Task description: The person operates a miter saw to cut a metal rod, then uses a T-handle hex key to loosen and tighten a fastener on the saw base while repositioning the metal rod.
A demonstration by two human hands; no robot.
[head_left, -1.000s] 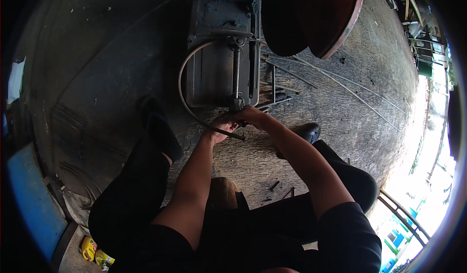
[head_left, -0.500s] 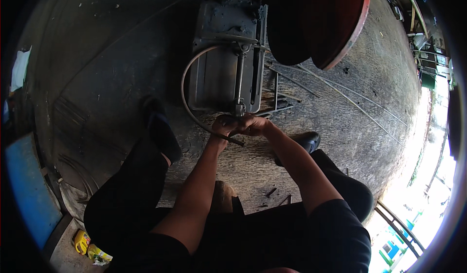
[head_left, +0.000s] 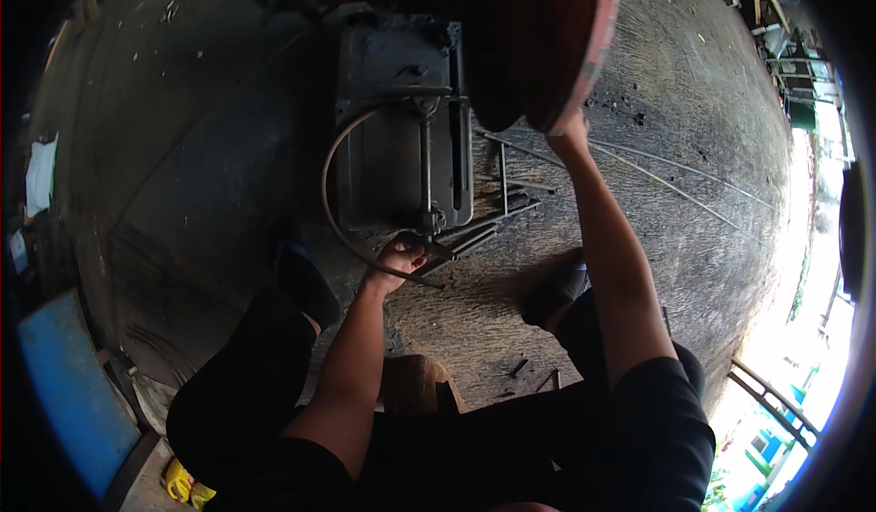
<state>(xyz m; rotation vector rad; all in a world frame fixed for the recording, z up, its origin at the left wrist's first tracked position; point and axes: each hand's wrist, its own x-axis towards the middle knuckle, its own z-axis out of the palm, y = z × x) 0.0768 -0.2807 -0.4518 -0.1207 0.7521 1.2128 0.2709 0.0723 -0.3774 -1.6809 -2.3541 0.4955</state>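
A cut-off saw with a red guard [head_left: 598,42] stands before me, its dark metal base [head_left: 376,170] on the floor. A thin curved rod [head_left: 330,179] arcs from the vise along the base's left side, its free end passing over my left hand. My left hand [head_left: 398,262] is closed at the near end of the vise screw [head_left: 425,165], fingers around its crank handle [head_left: 442,251]. My right hand [head_left: 572,136] is raised to the lower rim of the red guard; its fingers are mostly hidden there.
Several thin metal rods [head_left: 675,182] lie on the floor to the right, and a small metal frame [head_left: 504,179] lies beside the base. Short dark offcuts [head_left: 519,367] lie near a wooden block [head_left: 411,382] between my legs. A blue panel [head_left: 78,389] and yellow packages [head_left: 178,481] are at left.
My right hand has left the vise handle and moved up and right to the red guard. My left hand stays at the handle. The view has shifted, and my right foot is blurred.
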